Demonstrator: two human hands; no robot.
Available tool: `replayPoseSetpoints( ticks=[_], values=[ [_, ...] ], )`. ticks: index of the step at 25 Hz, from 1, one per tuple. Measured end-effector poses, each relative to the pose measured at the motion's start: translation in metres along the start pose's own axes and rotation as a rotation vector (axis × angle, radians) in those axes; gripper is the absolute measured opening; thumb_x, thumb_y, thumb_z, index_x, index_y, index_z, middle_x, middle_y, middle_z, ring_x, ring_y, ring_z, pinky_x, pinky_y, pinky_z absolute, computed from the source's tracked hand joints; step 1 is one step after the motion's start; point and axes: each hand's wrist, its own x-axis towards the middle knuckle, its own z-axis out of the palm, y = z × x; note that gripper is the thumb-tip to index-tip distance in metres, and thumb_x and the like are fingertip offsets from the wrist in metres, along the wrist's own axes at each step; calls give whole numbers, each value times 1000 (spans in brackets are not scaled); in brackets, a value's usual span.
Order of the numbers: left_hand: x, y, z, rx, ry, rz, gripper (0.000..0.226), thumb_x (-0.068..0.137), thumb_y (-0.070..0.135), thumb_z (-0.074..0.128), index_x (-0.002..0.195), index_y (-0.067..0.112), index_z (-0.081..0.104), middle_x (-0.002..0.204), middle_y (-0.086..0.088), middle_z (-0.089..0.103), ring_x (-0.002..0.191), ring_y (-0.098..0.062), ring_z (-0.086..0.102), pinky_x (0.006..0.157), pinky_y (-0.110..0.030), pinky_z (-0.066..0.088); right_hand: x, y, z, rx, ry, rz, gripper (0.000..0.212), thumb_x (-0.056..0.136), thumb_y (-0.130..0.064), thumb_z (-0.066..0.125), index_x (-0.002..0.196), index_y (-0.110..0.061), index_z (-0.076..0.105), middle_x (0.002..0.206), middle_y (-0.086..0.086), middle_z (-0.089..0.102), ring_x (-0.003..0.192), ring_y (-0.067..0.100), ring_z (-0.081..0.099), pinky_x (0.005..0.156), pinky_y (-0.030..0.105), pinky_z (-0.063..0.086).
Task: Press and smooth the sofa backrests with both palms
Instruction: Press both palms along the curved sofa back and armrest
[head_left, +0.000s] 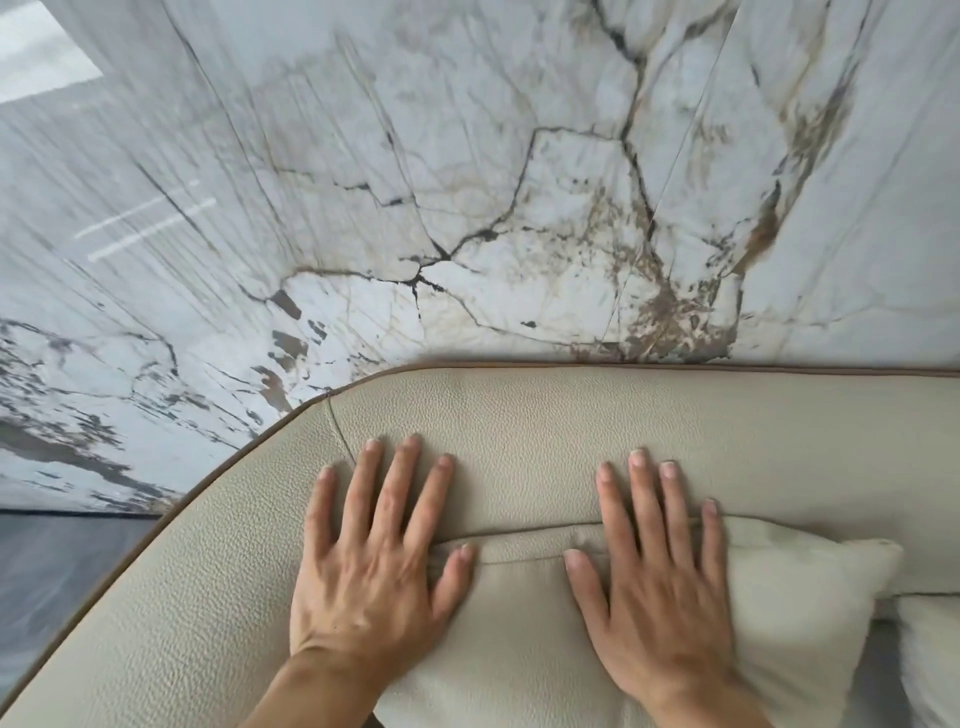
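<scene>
Left hand and right hand flat, fingers spread wide, palms on beige backrest, holding nothing

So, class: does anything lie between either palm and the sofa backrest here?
Yes, partly. A loose cushion leans against the backrest. The right hand rests mostly on that cushion, only its fingers reaching the backrest. The left hand lies on bare leather, its thumb at the cushion's edge.

Two hands, one backrest, two cushions.
</scene>
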Motion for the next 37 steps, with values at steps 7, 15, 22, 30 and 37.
replayPoseSetpoints(
  ticks=[7, 15, 22, 30, 37],
  values=[
    [9, -4, 7, 6, 28, 14, 73, 85, 60, 38, 146, 21, 34, 153, -8, 36, 142, -31, 26, 114, -58, 17, 10, -1, 17, 15, 40, 4, 71, 94, -59, 14, 152, -18, 14, 161, 8, 14, 147, 32, 14, 114, 61, 14],
    [10, -2, -9, 20, -70, 15, 69, 91, 59, 28, 147, 20, 33, 153, -8, 37, 143, -29, 27, 114, -57, 17, 9, -4, -6, 6, -59, -4, 73, 90, -56, 28, 151, -18, 18, 160, 9, 20, 147, 31, 15, 115, 58, 17],
    [-43, -8, -47, -96, -78, -44, 66, 93, 55, 21, 144, 16, 40, 151, -9, 40, 142, -29, 29, 116, -47, 14, -9, -12, -65, 40, -152, 14, 67, 93, -58, 14, 151, -32, -9, 162, -5, -13, 148, 17, -11, 117, 45, -9],
    [-103, -19, -129, -121, 57, -53, 65, 95, 54, 19, 142, 15, 43, 144, -12, 48, 136, -33, 39, 112, -48, 16, -55, -42, -168, 38, -34, -54, 65, 94, -56, 14, 151, -34, -8, 161, -7, -17, 147, 15, -14, 114, 44, -15],
    [-126, -57, -223, -73, 124, -52, 66, 92, 54, 24, 144, 16, 39, 147, -11, 45, 138, -32, 35, 113, -49, 14, -89, -72, -259, -3, 32, -46, 64, 95, -57, 11, 145, -33, -21, 157, -8, -26, 146, 14, -19, 112, 42, -22]
  ],
)
